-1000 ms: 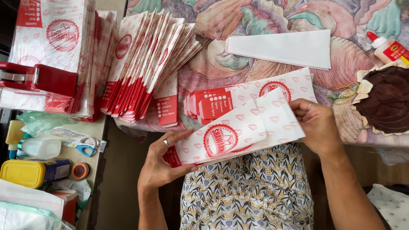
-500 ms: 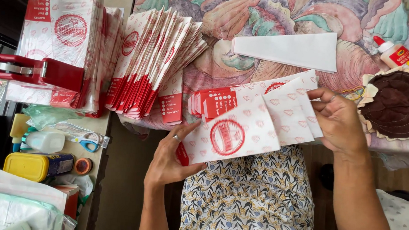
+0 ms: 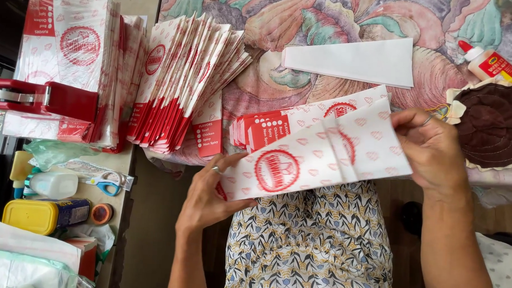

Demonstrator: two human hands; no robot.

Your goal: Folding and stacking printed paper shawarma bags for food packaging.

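A white paper bag (image 3: 318, 157) printed with small red hearts and a round red emblem is held flat above the person's lap. The left hand (image 3: 209, 196) pinches its lower left corner, thumb on top; the right hand (image 3: 431, 150) grips its right edge, fingers curled. Just behind the bag lies a small fanned pile of matching bags (image 3: 268, 127). Left of the bag, a larger fanned stack (image 3: 179, 79) leans on the floral cloth (image 3: 283, 25). Beyond the bag lies a plain white sheet (image 3: 361, 61); a glue bottle (image 3: 491, 62) lies far right.
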